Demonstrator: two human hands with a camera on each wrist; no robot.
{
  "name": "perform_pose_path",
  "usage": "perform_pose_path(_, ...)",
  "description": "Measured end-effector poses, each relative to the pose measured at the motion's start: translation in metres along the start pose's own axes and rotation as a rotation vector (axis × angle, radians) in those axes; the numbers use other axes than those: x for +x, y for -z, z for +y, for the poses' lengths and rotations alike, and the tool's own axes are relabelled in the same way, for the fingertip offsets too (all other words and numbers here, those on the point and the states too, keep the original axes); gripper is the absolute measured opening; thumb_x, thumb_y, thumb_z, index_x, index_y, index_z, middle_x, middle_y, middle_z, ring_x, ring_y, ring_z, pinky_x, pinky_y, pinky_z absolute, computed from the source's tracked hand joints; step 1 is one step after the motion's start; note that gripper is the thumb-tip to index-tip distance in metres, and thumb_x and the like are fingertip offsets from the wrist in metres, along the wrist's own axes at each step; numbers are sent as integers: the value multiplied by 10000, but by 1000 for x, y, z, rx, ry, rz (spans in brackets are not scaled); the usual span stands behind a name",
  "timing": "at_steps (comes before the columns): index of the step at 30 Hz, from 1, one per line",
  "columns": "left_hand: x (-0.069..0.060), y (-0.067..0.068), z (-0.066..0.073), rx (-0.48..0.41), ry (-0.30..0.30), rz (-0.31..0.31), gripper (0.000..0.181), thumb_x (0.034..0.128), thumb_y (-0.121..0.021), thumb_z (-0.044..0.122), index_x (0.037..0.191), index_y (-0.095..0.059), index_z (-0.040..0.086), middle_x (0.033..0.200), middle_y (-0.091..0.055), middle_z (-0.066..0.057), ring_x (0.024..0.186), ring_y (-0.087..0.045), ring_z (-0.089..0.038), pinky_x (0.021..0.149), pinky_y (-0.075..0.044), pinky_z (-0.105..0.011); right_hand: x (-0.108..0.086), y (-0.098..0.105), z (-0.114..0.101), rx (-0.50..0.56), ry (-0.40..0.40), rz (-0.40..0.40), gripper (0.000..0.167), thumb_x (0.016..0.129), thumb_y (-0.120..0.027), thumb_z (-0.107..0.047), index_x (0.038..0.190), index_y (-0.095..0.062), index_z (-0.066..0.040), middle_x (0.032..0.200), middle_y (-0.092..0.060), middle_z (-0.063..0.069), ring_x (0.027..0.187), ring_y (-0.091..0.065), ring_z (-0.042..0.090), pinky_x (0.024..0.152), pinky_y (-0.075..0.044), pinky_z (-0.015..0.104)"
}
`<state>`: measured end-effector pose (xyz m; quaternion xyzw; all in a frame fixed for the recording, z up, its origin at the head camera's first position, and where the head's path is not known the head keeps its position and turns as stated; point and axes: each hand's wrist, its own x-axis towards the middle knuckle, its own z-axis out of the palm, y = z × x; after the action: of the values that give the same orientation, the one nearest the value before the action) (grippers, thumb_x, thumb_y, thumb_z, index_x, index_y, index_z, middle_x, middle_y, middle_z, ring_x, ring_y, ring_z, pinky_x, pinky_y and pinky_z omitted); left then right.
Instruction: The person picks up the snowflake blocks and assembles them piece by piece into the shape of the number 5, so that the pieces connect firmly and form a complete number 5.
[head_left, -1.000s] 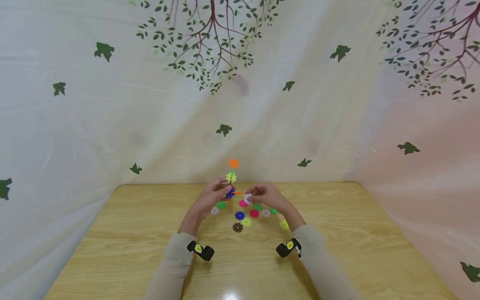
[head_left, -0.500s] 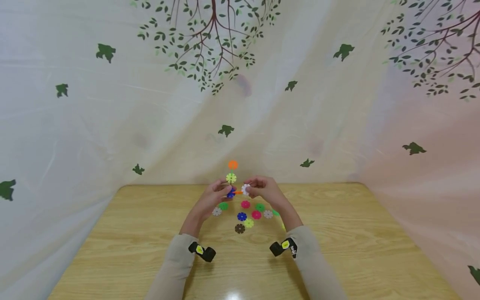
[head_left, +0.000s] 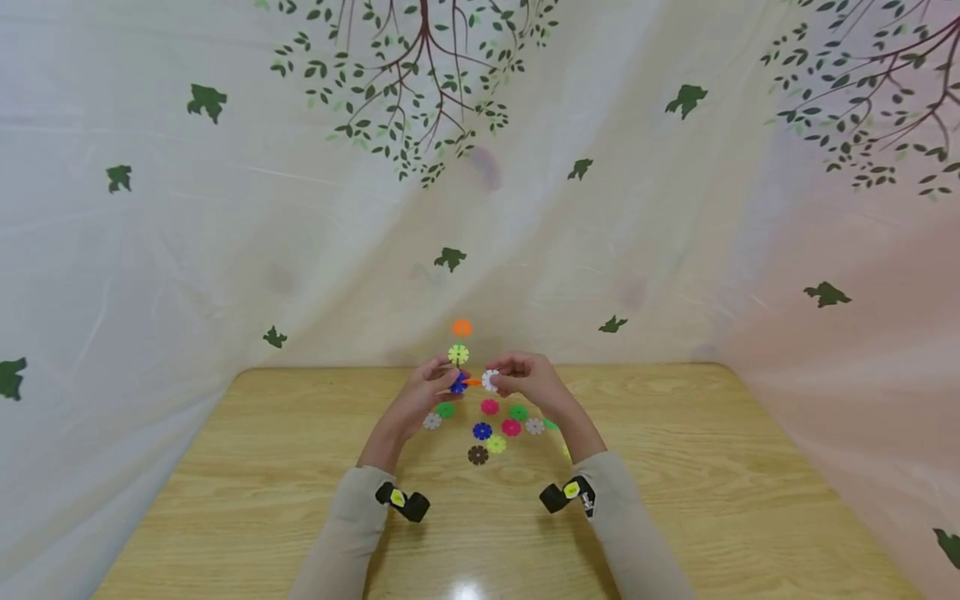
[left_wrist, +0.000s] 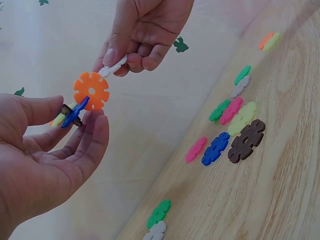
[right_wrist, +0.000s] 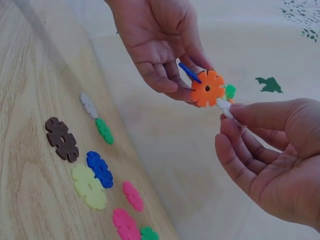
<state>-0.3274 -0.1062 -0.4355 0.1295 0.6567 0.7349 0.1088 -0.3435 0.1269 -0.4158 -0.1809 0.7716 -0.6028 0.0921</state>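
Note:
My left hand (head_left: 411, 402) pinches a chain of notched plastic snowflake discs, gripping it near the blue disc (left_wrist: 77, 111). Above that, a yellow disc (head_left: 458, 354) and an orange disc (head_left: 462, 327) rise from the chain in the head view. A second orange disc (left_wrist: 91, 91) juts from the blue one towards the right. Between thumb and fingers of my right hand (head_left: 536, 385) is a white disc (left_wrist: 113, 67), its edge against that second orange disc's rim. Whether the notches are fully interlocked, I cannot tell.
Loose discs lie on the wooden table (head_left: 262, 500) below the hands: brown (head_left: 477, 455), blue (head_left: 482, 431), yellow (head_left: 497, 445), several pink, green and white ones. A printed curtain (head_left: 337, 250) hangs behind the table's back edge.
My right hand has carried the white disc up and slightly left, from just apart to touching the jutting orange disc. It has barely moved in the last half second. My left hand stays nearly still.

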Motion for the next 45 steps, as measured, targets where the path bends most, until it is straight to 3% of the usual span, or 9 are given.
perform_pose_path(4, 0, 0, -1, 3, -10, -2, 325, 1097, -450, 143, 1380, -484, -14, 1355, -559, -288, 1071, -642, -161, 1105, -476, -538, 0, -2, -1, -1, -1, -11, 275, 978, -681, -105, 1214, -682, 37, 957, -717, 51, 857, -692, 224, 893, -602, 478)
perform_pose_path(10, 0, 0, -1, 6, -11, -15, 355, 1091, -469, 142, 1400, -468, -32, 1257, -643, -148, 1112, -641, -200, 1055, -533, -445, -1, -3, 0, -6, -6, -14, 289, 983, -674, -106, 1227, -674, 49, 985, -725, 74, 848, -682, 179, 922, -583, 515)
perform_pose_path(15, -1, 0, 0, 10, -10, -48, 464, 1068, -522, 115, 1483, -392, -48, 1288, -620, -133, 1220, -609, -297, 1120, -469, -517, 0, -3, 3, -8, 1, 7, 323, 982, -675, -104, 1243, -652, 85, 1013, -729, 99, 867, -673, 212, 935, -565, 557)
perform_pose_path(21, 0, 0, -4, 22, -20, -51, 483, 1024, -607, 87, 1475, -437, 64, 1409, -526, -295, 1225, -618, -282, 1140, -424, -574, -1, -2, 2, -7, 13, 22, 280, 978, -684, -110, 1211, -687, 47, 991, -732, 79, 838, -659, 163, 818, -601, 332)
perform_pose_path(24, 1, 0, -6, 16, -24, -48, 494, 1019, -611, 76, 1482, -437, 74, 1378, -569, -270, 1215, -635, -280, 1136, -427, -576, -2, -2, 1, -6, 28, 17, 276, 980, -682, -110, 1207, -689, 48, 1004, -736, 99, 843, -661, 163, 772, -588, 260)
perform_pose_path(28, 0, 0, -5, 22, -20, -34, 499, 1026, -599, 79, 1492, -420, 73, 1216, -695, -153, 1176, -678, -314, 1114, -442, -580, -4, -2, -1, -17, 59, 4, 266, 982, -676, -101, 1197, -692, 55, 1024, -739, 134, 838, -662, 150, 824, -604, 350)
perform_pose_path(32, -1, -1, -3, 10, -23, -15, 461, 1027, -592, 69, 1451, -409, 46, 1083, -746, -74, 1048, -739, -224, 1096, -448, -582, -5, -2, -2, -25, 66, 1, 256, 984, -675, -109, 1189, -702, 42, 989, -740, 95, 822, -666, 132, 889, -593, 502)
perform_pose_path(38, -2, -2, -1, 7, -36, -12, 384, 1025, -597, 67, 1373, -435, 52, 1103, -756, -138, 1022, -749, -205, 1021, -544, -465, -5, -4, -2, -21, 51, 30, 252, 972, -692, -103, 1184, -704, 32, 912, -715, 31, 865, -685, 312, 883, -598, 496)
perform_pose_path(45, -2, -2, -1, 7, -42, -34, 468, 1028, -600, 93, 1411, -354, -12, 1152, -740, -207, 1043, -749, -261, 1059, -481, -566, -5, -5, -2, 19, 44, 64, 194, 950, -715, -82, 1121, -731, 9, 869, -727, 10, 970, -639, 540, 923, -560, 602)
